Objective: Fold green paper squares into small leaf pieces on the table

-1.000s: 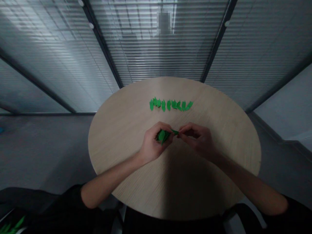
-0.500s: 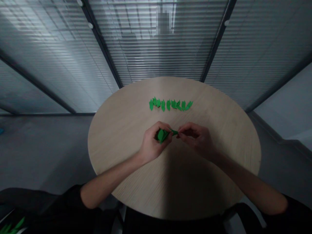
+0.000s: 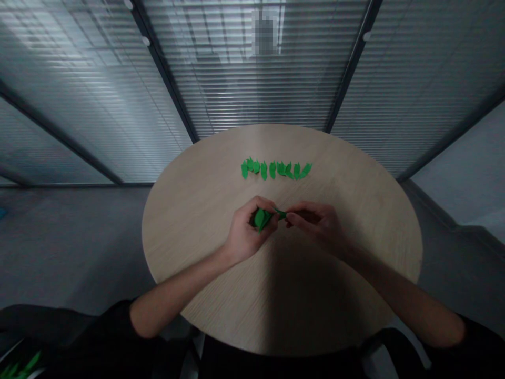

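Observation:
My left hand [image 3: 249, 229] is closed around a green artificial leaf [image 3: 260, 218], whose broad part shows between thumb and fingers. A thin green end [image 3: 281, 215] sticks out to the right of that hand. My right hand [image 3: 315, 221] pinches this end with thumb and fingertips. Both hands are above the middle of the table, close together. Beyond them lies a row of several green leaves [image 3: 272, 169], side by side and partly overlapping. The fingers hide part of the held leaf, so I cannot tell whether it is one piece or more.
The round wooden table [image 3: 189, 210] carries the leaves. Glass panels with blinds [image 3: 260, 100] stand behind its far edge. At the lower left, more green leaves [image 3: 23, 366] lie in a container, partly cut off by the frame. Grey floor [image 3: 79, 237] surrounds the table.
My right thumb and fingers have shifted slightly along the thin green end and closed flatter. My left hand and the row of leaves look the same.

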`<state>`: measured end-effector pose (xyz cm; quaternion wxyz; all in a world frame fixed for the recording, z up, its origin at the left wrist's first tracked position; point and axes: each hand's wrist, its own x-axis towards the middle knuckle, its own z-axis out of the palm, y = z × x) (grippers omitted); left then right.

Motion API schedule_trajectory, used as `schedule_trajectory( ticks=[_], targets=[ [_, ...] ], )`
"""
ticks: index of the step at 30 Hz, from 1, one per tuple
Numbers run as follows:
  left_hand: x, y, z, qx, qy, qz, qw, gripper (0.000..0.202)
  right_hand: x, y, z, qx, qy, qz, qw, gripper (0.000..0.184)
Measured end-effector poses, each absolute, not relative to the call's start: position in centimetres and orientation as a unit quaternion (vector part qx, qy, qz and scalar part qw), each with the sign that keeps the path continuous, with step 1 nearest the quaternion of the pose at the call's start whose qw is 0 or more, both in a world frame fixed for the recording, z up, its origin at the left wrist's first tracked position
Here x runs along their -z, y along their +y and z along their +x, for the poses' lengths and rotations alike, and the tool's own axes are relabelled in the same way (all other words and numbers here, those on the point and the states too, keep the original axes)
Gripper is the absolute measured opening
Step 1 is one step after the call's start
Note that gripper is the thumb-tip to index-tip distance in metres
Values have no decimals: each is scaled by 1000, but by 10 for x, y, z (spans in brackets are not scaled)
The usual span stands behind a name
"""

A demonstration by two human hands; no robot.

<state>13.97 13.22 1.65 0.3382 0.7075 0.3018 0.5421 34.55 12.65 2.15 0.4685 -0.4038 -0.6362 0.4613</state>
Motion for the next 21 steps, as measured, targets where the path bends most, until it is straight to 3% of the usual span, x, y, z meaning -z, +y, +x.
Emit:
schedule_trajectory(
  ticks=[21],
  targets=[
    [-15, 135, 141, -538, 354, 671, 367, 11, -19, 129, 348, -432, -676, -396, 446, 32]
  ],
)
